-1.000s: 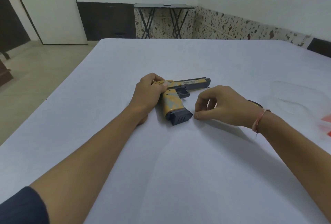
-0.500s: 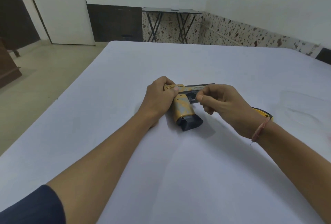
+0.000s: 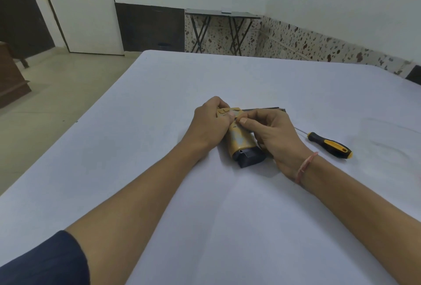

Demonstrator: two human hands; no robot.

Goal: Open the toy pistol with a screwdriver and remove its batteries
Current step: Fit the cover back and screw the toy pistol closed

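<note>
1. The right hand point(image 3: 271, 134) has moved up from beside the magazine base onto the toy pistol point(image 3: 241, 141) at centre frame. That uncovers the screwdriver point(image 3: 328, 144), lying on the surface point(image 3: 205, 216) to the right, with neither hand touching it.
2. The left hand point(image 3: 211, 123) grips the pistol's rear end, pinning the toy on its side. The right thumb and forefinger pinch at the body just above the grip; whether they nip a small part cannot be made out.
3. The step appears to be locating the battery cover. It is best done with the left hand pressing the toy flat while the right feels for a screw or seam. Fetch the tool rather than prying with a fingernail.
</note>
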